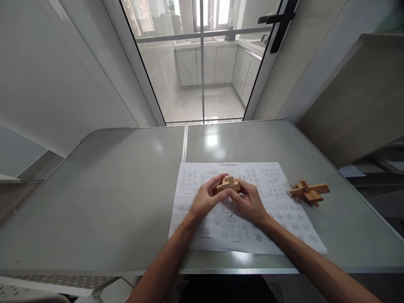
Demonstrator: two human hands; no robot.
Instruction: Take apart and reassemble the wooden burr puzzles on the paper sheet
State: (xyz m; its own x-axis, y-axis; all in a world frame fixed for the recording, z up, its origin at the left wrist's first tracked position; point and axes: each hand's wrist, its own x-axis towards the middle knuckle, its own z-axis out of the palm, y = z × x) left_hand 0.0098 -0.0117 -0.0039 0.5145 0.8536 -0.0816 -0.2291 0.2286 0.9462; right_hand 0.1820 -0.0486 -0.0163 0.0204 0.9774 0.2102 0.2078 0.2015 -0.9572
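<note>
A light wooden interlocking burr puzzle point(228, 184) is held between both hands above a printed sheet. My left hand point(207, 197) closes round its left side, thumb along the near edge. From the right, my right hand point(250, 201) grips the same puzzle, its thumb meeting the left one at the front. The fingers hide the puzzle's lower part and sides. Under the hands lies the large white instruction sheet point(195, 246), covered in small diagrams and text too fine to read.
A darker wooden puzzle point(311, 192) of crossed pieces sits at the sheet's right edge. The grey-green table point(110, 202) has a metal seam and rim. Beyond its far edge stands a glazed door point(202, 63) with a black handle point(277, 21).
</note>
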